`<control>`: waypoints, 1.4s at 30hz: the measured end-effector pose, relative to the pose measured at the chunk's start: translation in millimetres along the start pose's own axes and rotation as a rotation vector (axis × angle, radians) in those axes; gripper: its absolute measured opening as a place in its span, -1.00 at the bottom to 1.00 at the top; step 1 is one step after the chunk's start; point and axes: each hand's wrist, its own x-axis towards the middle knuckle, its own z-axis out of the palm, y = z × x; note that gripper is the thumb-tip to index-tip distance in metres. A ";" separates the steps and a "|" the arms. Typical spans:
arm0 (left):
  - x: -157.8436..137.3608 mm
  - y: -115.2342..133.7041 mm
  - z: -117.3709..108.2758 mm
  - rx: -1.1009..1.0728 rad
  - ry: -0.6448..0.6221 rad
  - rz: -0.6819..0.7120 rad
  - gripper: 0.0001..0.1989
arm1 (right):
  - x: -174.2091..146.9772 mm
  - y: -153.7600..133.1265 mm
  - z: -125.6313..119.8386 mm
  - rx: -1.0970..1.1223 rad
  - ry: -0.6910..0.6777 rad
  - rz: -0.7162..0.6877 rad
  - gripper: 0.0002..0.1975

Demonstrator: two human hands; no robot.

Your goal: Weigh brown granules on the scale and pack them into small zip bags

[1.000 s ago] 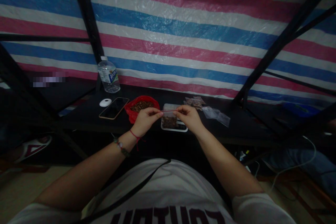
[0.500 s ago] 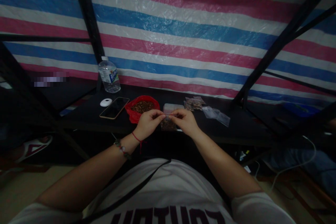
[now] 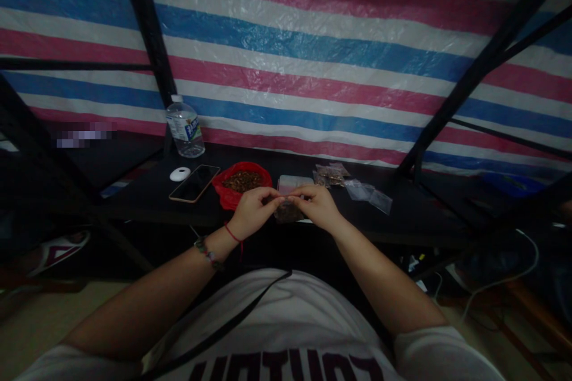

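Between my hands hangs a small clear plastic bag (image 3: 288,212) with brownish contents. My left hand (image 3: 255,209) pinches its top edge from the left. From the right, my right hand (image 3: 316,207) pinches the same edge, with the fingers of both hands meeting. Just behind the hands lies a pale flat object (image 3: 295,181), partly covered. Left of it, a red plastic bag (image 3: 222,193) stands open, holding a heap of small brown pieces (image 3: 242,181). To the right are several filled clear bags (image 3: 331,175) and some flat, unfilled clear bags (image 3: 369,195).
A phone (image 3: 195,183) and a white oval object (image 3: 179,174) lie on the black table (image 3: 147,205). A water bottle (image 3: 185,128) stands at the back left beside a black frame post (image 3: 154,53). Striped sheeting (image 3: 295,59) hangs behind. A white cable (image 3: 500,286) dangles at right.
My fingers have shifted slightly along the top edge of the clear bag, right hand a little leftward. The bag's front looks darker and tilted. Other table items stay put.
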 end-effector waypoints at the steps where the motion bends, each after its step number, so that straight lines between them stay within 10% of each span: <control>1: 1.2 -0.6 -2.0 -0.004 0.008 -0.005 -0.79 | 0.8 0.0 -3.0 0.002 -0.004 -0.012 -0.87; 15: 6.0 4.7 -16.7 -0.172 0.073 -0.132 -0.76 | 1.1 -5.8 -8.3 0.074 0.219 0.002 -0.83; 23: 6.1 3.3 -14.6 -0.250 0.166 -0.175 -0.75 | 3.6 7.5 -6.2 0.317 -0.185 0.179 -0.65; 30: 19.0 -38.7 -15.1 -0.271 0.059 -0.190 -0.68 | 18.5 50.9 -75.3 0.400 0.401 0.299 -0.57; 35: 28.3 -72.7 -33.6 0.109 -0.010 -0.234 -0.74 | 5.7 113.0 -108.6 0.235 0.471 0.499 -0.62; 42: 38.6 -102.7 -55.0 0.525 -0.240 -0.218 -0.64 | -8.5 148.9 -112.2 -0.659 0.202 0.761 -0.61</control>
